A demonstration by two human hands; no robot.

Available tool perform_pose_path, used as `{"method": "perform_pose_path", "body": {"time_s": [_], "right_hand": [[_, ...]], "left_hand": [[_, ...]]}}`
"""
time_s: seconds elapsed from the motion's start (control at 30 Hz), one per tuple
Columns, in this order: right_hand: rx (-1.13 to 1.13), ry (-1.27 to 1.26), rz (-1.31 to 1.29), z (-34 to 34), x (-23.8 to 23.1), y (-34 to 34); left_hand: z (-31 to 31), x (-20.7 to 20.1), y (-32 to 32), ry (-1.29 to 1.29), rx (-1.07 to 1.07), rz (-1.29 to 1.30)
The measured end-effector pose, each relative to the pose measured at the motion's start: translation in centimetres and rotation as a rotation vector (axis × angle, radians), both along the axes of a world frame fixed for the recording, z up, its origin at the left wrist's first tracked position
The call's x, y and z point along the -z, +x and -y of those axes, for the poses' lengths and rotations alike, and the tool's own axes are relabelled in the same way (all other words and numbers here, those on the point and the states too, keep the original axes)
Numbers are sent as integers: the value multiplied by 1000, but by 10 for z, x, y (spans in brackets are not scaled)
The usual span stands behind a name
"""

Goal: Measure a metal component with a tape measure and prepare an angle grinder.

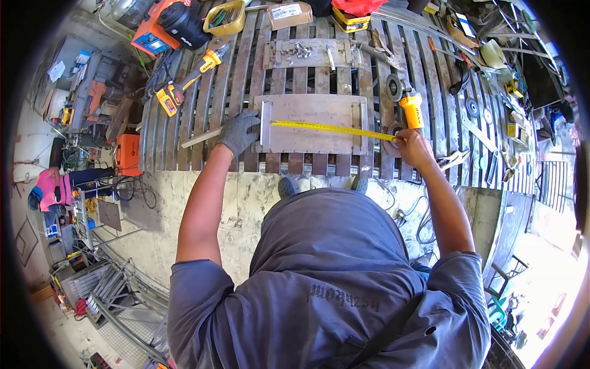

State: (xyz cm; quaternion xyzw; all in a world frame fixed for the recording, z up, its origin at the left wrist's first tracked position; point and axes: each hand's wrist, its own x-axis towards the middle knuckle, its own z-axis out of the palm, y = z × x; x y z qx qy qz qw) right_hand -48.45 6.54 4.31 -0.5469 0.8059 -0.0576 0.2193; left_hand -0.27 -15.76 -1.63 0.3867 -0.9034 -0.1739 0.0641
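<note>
A rectangular metal plate (pixel 313 140) with raised side lips and faint handwriting lies on the slatted metal bench in front of me. Across it stretches the yellow blade of a tape measure (pixel 332 128), from near the left lip to past the right edge. My right hand (pixel 413 146), bare, pinches the tape measure at its right end; its case is hidden or cannot be made out. My left hand (pixel 239 131), in a grey glove, rests at the plate's left edge, fingers apart. A thin metal strip (pixel 200 138) runs out to the left from beside that hand.
Beside my right hand is a yellow angle grinder (pixel 410 109); another yellow cordless grinder (pixel 187 80) lies left. A smaller plate (pixel 283 54) behind carries metal bits. An orange toolbox (pixel 127 155) stands left. Cables (pixel 424 221) lie on the floor at right. Another person (pixel 49 190) is far left.
</note>
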Motion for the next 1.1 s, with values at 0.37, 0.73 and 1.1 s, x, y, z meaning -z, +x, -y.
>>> {"method": "perform_pose_path", "body": {"time_s": [0.37,0.73,1.1], "right_hand": [[-70,-7,-74,5,12,21],[-18,106,-41,17,8,51],[-61,147,-32,27,9,60]], "left_hand": [[5,7,0,66,5,3],[6,15,3,46,14,-22],[4,11,1,61,0,-20]]}}
